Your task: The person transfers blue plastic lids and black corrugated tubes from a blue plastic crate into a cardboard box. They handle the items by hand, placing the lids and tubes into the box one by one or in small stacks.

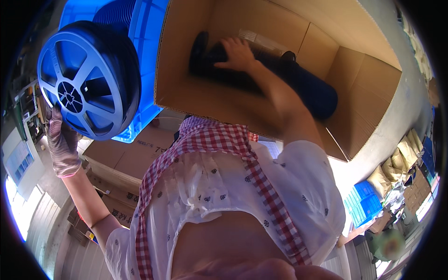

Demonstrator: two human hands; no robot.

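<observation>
At the left, my left hand [64, 145], in a greyish glove, closes on the lower rim of a large plastic reel [70, 97] with a spoked face and round hub. More dark discs sit right behind that face, like a stack. My right hand [238, 55], bare, reaches into an open cardboard box [368, 88]. Its fingers are spread over a dark, shadowed roll-shaped thing [217, 60] lying on its side. To its right in the same box lies a dark blue rounded cylinder [310, 91]; my forearm covers part of the contents.
Behind the reel stands a blue plastic crate [145, 60] with a ribbed dark stack [114, 14] in it. Closed cardboard cartons [119, 156] are below it. Far right are a blue crate [363, 204], tan sacks [396, 165] and a blurred round object [387, 243].
</observation>
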